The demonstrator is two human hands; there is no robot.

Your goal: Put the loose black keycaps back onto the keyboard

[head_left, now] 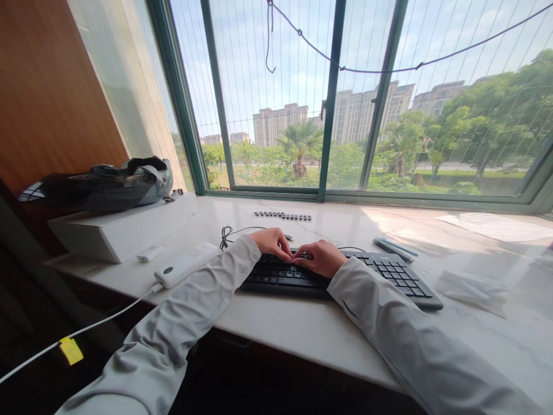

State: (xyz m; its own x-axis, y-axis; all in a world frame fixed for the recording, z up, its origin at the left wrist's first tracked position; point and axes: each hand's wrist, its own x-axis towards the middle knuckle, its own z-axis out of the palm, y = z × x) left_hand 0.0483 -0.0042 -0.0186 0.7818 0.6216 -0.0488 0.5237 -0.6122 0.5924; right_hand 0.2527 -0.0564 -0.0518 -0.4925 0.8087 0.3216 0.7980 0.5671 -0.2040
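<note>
A black keyboard [302, 281] lies on the white marble-look sill in front of me. Over its left-middle part, my left hand [272, 243] and my right hand [323, 257] meet with thumbs and fingertips pinched together, close to the keys. Whatever sits between the fingertips is tiny and dark, and I cannot make it out. My hands cover part of the upper key rows; the number pad [401, 275] shows to the right. Behind the keyboard, several loose black keycaps [283, 216] are lined up in a row near the window.
To the left are a white power bank [185, 265] with a plugged-in white cable, a small white adapter [151, 253], and a white box [125, 227] bearing a black bag-like item [103, 187]. Right of the keyboard lie thin tools [394, 249], a clear plastic bag [470, 290] and paper [496, 226].
</note>
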